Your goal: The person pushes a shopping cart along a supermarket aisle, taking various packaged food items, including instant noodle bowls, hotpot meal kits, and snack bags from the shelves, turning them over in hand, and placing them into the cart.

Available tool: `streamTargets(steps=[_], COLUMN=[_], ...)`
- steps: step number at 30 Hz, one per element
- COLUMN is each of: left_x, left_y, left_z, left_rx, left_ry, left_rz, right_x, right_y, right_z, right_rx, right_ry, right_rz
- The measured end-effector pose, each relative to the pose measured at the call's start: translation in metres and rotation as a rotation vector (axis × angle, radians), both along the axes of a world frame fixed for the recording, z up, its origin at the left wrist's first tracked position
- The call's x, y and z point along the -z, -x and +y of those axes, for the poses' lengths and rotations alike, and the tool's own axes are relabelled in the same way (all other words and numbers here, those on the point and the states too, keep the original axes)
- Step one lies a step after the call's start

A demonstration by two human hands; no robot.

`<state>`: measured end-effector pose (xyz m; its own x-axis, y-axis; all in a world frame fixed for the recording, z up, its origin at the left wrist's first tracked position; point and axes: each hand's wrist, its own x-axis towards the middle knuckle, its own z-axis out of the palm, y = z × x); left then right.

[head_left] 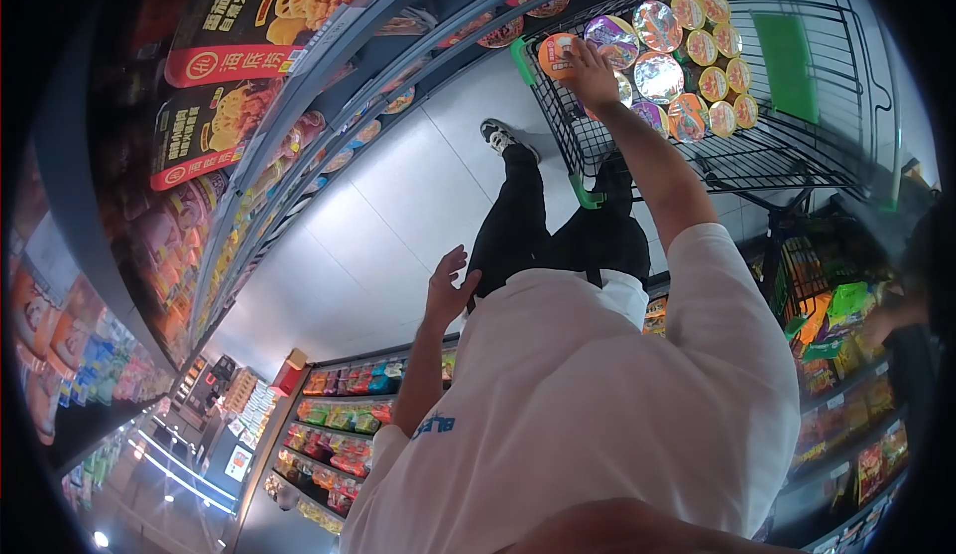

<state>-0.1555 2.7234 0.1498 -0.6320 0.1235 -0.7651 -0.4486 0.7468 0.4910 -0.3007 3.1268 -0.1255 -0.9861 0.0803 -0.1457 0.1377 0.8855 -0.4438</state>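
Note:
My right hand (592,74) reaches over the corner of a black wire shopping cart (817,161) with green trim. Its fingers grip an orange-lidded instant noodle cup (556,54); their undersides are hidden. Beside it in the cart stand several more lidded cups, among them a large silvery-lidded cup (658,77), a purple-lidded cup (609,40) and a group of smaller yellow-lidded cups (701,47). Down by my thigh, my left hand (451,283) hangs with its fingers apart, holding nothing.
Shelves of packaged noodles (184,206) line the left, under large food signs (214,131). Racks of colourful bags (344,410) stand behind me. At the right edge is a blurred person's hand (886,320) near a second cart (802,275). Pale floor tiles (349,230) run between.

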Motion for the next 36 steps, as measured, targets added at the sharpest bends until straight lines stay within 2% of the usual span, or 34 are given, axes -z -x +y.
streamTargets(steps=[5, 11, 16, 19, 25, 27, 30, 34, 36], left_x=[0.003, 0.002, 0.007, 0.005, 0.002, 0.002, 0.005, 0.005, 0.004], left_y=[-0.003, 0.0, -0.01, -0.01, -0.002, -0.003, -0.005, -0.005, -0.002], left_z=[0.002, 0.006, 0.002, 0.001, -0.001, -0.005, -0.007, -0.003, 0.001], left_rx=[0.023, 0.03, 0.032, 0.043, 0.069, 0.056, 0.041, 0.057, 0.064], left_ry=[-0.003, -0.003, -0.005, -0.006, 0.023, 0.019, 0.011, 0.01, 0.02], left_rz=[-0.008, 0.014, -0.024, -0.01, -0.002, 0.009, 0.011, 0.009, -0.004], right_x=[0.01, -0.009, 0.008, 0.013, -0.001, -0.005, -0.012, -0.012, -0.018], right_y=[0.002, -0.001, -0.017, -0.016, -0.01, -0.012, -0.014, -0.014, -0.01], right_z=[-0.005, -0.003, -0.006, -0.008, -0.001, -0.006, -0.01, -0.012, -0.01], right_rx=[0.058, 0.153, 0.156, 0.191, 0.324, 0.403, 0.493, 0.482, 0.453], right_ry=[0.037, 0.096, 0.021, 0.119, 0.125, 0.002, 0.043, -0.108, -0.096], right_rz=[0.007, -0.013, 0.007, 0.045, -0.136, -0.084, -0.072, -0.029, -0.183])
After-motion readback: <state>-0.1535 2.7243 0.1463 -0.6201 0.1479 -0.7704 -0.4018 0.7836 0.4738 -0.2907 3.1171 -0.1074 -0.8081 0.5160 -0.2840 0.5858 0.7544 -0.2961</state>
